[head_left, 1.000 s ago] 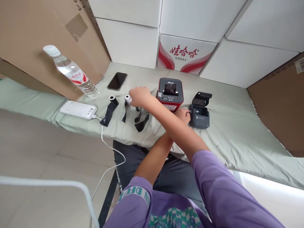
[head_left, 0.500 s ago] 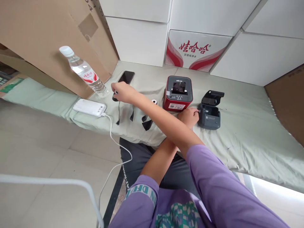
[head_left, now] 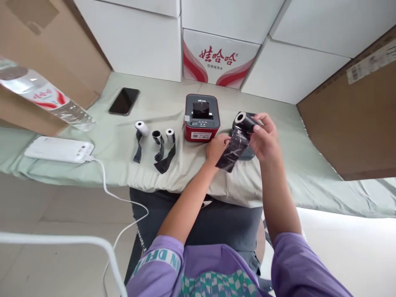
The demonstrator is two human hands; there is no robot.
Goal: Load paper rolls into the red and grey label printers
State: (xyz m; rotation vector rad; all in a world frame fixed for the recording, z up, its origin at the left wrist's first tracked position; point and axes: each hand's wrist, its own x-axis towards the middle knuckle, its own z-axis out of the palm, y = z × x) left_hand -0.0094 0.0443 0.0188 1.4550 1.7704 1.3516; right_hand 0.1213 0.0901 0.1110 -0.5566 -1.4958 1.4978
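Observation:
My right hand (head_left: 265, 134) is closed around a roll of black label paper (head_left: 246, 121), its pale core facing left. The loose black strip hangs down toward the left. Behind the roll stands a small dark label printer (head_left: 246, 154), mostly covered by roll and hand. My left hand (head_left: 217, 148) is at that printer's left side with its fingers curled, and the strip partly hides the fingertips. Just left of it is a red and black label printer (head_left: 202, 119), with black paper sticking out of its top. Farther left lie three small paper rolls (head_left: 170, 135) with dark tails.
A phone (head_left: 124, 101), a white power bank (head_left: 58, 149) with a cable, and a water bottle (head_left: 46, 95) are on the left of the cloth-covered surface (head_left: 108, 165). White cartons (head_left: 221, 57) line the back. Brown boxes (head_left: 349, 107) stand at both sides.
My right hand has come back from the far left to the small printer, carrying the black roll, so my arms no longer cross. The view has shifted right. My left hand stays beside the small printer.

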